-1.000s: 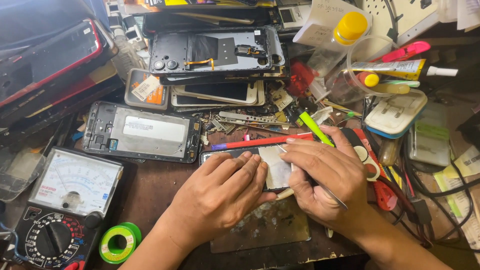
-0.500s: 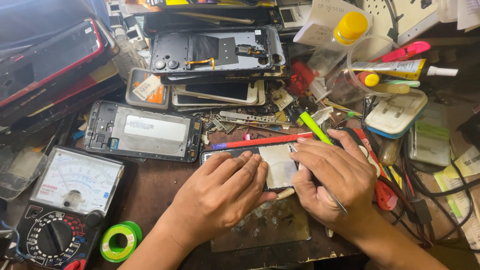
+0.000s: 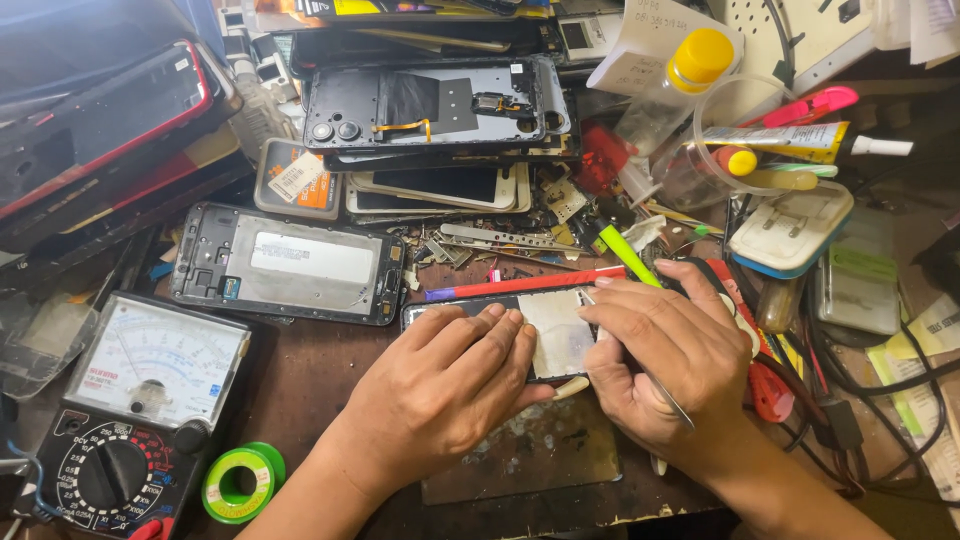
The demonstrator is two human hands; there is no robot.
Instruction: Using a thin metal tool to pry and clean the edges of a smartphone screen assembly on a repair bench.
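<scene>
An opened phone (image 3: 560, 325) with a pale metal plate lies flat on the brown workbench. My left hand (image 3: 445, 385) rests palm down on its left part, fingers pressing the frame. My right hand (image 3: 665, 355) sits at the phone's right end and grips thin metal tweezers (image 3: 668, 395), whose tip touches the plate's upper right corner. Both hands hide much of the phone.
An analog multimeter (image 3: 130, 400) and a green solder reel (image 3: 242, 482) sit at the lower left. Stripped phone frames (image 3: 290, 265) and back covers (image 3: 435, 105) crowd the far side. A yellow-capped bottle (image 3: 680, 80), glue tube (image 3: 800, 145), red and green tools and cables fill the right.
My right hand has shifted slightly left and up along the phone's right end. My left hand stays pressed on the phone.
</scene>
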